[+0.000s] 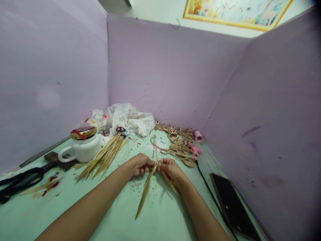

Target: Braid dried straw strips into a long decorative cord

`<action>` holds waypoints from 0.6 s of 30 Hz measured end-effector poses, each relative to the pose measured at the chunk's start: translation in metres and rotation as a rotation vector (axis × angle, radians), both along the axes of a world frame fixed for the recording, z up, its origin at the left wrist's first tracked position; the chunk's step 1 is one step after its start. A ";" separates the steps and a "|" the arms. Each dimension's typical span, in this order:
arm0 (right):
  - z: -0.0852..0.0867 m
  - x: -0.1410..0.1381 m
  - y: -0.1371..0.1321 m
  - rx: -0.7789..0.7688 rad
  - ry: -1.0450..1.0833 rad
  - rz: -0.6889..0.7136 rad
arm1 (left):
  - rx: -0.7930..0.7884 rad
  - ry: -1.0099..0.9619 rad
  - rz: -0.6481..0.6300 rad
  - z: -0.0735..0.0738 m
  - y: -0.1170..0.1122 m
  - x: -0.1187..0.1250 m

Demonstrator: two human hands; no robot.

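Observation:
Over the middle of the pale green table, my left hand (pixel 142 164) and my right hand (pixel 170 170) almost meet at the fingertips. Both are closed in a pinch on strips of dry straw (pixel 145 194), which part into loose tails below the fingers. One tail hangs between my wrists; another is partly hidden by my right hand. From the pinched spot a thin twisted straw cord (pixel 156 150) runs away from me across the table. Its far end curls into a loop and trails towards the pile at the right.
A bundle of straw strips (pixel 104 157) lies left, beside a white mug (pixel 86 147), black scissors (pixel 25 179) and a white plastic bag (pixel 132 118). Braided straw pieces (pixel 182 144), a pink glue gun (pixel 195 150) with cable and a phone (pixel 232 204) lie right. Lilac walls (pixel 165 70) enclose the table.

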State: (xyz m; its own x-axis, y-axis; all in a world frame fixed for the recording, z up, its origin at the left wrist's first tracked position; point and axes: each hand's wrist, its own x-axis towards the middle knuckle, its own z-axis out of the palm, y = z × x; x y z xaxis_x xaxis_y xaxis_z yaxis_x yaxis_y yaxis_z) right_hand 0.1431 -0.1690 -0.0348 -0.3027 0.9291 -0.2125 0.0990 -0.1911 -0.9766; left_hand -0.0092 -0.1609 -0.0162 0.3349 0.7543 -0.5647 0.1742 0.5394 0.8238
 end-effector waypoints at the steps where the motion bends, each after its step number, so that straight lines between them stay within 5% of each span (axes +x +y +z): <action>1: -0.001 -0.001 0.000 0.008 0.000 -0.011 | 0.031 0.036 0.000 0.001 -0.002 0.002; 5: -0.007 -0.004 0.004 0.034 -0.056 -0.051 | 0.295 0.294 0.162 -0.001 -0.010 0.010; 11: -0.009 -0.008 0.003 0.089 -0.041 -0.099 | 0.545 0.408 0.250 -0.011 -0.010 0.015; 15: -0.009 -0.010 0.003 0.090 -0.038 -0.106 | 0.550 0.491 0.183 -0.010 -0.012 0.017; 18: -0.011 -0.011 0.003 0.104 -0.035 -0.128 | 0.694 0.725 0.090 -0.004 -0.022 0.022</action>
